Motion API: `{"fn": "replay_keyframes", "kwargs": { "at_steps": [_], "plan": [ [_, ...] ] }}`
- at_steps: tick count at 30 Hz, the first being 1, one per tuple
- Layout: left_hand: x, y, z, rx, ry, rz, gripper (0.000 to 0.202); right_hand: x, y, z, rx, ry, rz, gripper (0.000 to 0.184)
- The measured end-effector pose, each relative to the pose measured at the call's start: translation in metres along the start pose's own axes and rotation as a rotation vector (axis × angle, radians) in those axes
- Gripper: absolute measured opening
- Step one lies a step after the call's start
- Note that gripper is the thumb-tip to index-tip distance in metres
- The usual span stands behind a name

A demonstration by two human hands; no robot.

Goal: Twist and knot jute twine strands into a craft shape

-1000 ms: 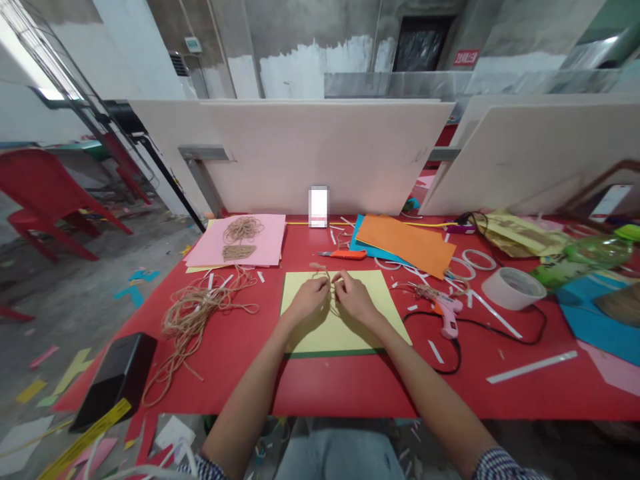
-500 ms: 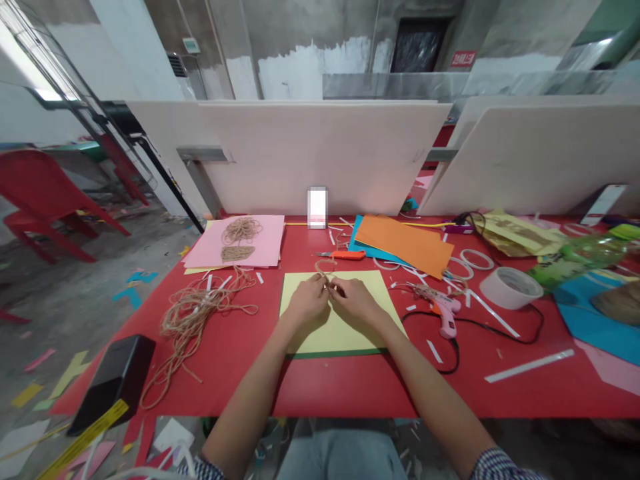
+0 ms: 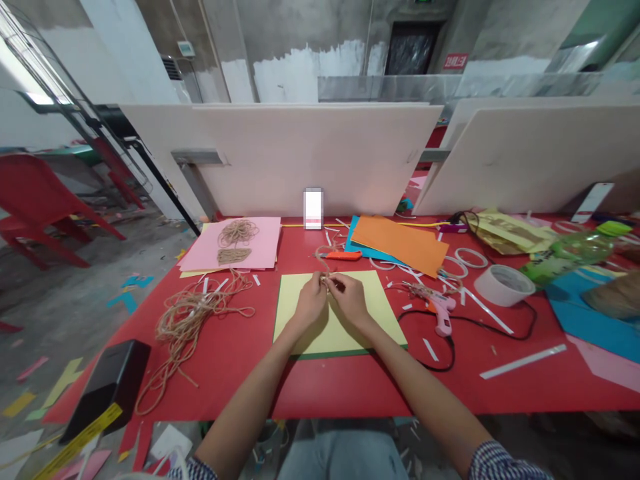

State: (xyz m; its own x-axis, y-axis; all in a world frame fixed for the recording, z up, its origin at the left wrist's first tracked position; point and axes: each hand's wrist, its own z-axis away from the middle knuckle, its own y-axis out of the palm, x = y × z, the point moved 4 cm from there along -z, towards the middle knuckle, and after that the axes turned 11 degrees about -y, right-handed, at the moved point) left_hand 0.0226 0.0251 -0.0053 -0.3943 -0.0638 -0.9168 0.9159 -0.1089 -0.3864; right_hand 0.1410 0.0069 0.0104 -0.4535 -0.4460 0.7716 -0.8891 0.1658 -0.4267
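Note:
My left hand [image 3: 311,297] and my right hand [image 3: 347,295] meet over a sheet of yellow paper [image 3: 345,333], which has a green edge under it. Both are closed, fingertips pinching a short piece of brown twine [image 3: 321,256]. A loop of it sticks out past my fingers, toward an orange utility knife [image 3: 345,255] just beyond the paper. What part of the twine sits between the fingertips is hidden. A loose tangle of twine [image 3: 187,323] lies to the left of the paper, and a pink glue gun [image 3: 443,312] lies to the right.
Pink paper [image 3: 267,243] with twine pieces lies back left; orange paper [image 3: 400,243] over blue sits back right. Further right are a tape roll [image 3: 504,285] and a green bottle [image 3: 567,253]. A black box [image 3: 107,387] stands at the left edge. White boards [image 3: 310,153] line the back.
The view has shifted slightly. My hands remain together on the twine, fingers a little more upright, and the loop now reaches farther up toward the knife.

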Motion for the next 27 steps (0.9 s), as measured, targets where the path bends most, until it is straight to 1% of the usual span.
{"fn": "replay_keyframes", "kwargs": {
  "at_steps": [2,5,7,10,12,15,18,20,21,22,23,25,27],
  "plan": [
    [-0.005,-0.004,0.005,-0.081,0.029,-0.105,0.019,-0.005,0.008,0.003,-0.047,0.147,-0.270,0.024],
    [-0.008,-0.007,0.009,-0.122,0.000,-0.174,0.026,-0.014,0.019,0.007,-0.075,0.356,-0.574,0.030],
    [-0.009,-0.008,0.009,-0.125,0.002,-0.204,0.028,-0.017,0.024,0.009,-0.079,0.446,-0.684,0.035],
    [-0.007,-0.007,0.008,-0.101,0.017,-0.234,0.029,-0.020,0.026,0.009,-0.072,0.483,-0.742,0.040],
    [-0.005,-0.008,0.006,-0.109,0.018,-0.224,0.030,-0.022,0.024,0.007,-0.092,0.465,-0.718,0.041],
    [-0.002,-0.017,0.002,-0.188,0.007,-0.177,0.034,-0.023,0.016,0.003,-0.112,0.403,-0.612,0.040],
    [-0.002,-0.033,-0.001,-0.295,-0.002,-0.185,0.035,-0.020,0.008,-0.002,-0.044,0.297,-0.440,0.033],
    [-0.005,-0.043,-0.002,-0.338,0.031,-0.240,0.033,-0.016,0.005,-0.004,0.026,0.222,-0.292,0.027],
    [-0.007,-0.045,-0.002,-0.331,0.057,-0.270,0.032,-0.014,0.005,-0.004,0.061,0.193,-0.225,0.025],
    [-0.009,-0.045,-0.002,-0.298,0.082,-0.299,0.031,-0.011,0.005,-0.004,0.098,0.167,-0.168,0.024],
    [-0.010,-0.042,-0.002,-0.241,0.104,-0.327,0.030,-0.009,0.005,-0.004,0.133,0.142,-0.122,0.023],
    [-0.010,-0.030,-0.002,-0.100,0.119,-0.373,0.029,-0.005,0.008,-0.003,0.195,0.085,-0.063,0.022],
    [-0.007,-0.017,-0.002,0.003,0.108,-0.393,0.034,-0.003,0.009,-0.002,0.233,0.040,-0.003,0.020]
  ]
}}
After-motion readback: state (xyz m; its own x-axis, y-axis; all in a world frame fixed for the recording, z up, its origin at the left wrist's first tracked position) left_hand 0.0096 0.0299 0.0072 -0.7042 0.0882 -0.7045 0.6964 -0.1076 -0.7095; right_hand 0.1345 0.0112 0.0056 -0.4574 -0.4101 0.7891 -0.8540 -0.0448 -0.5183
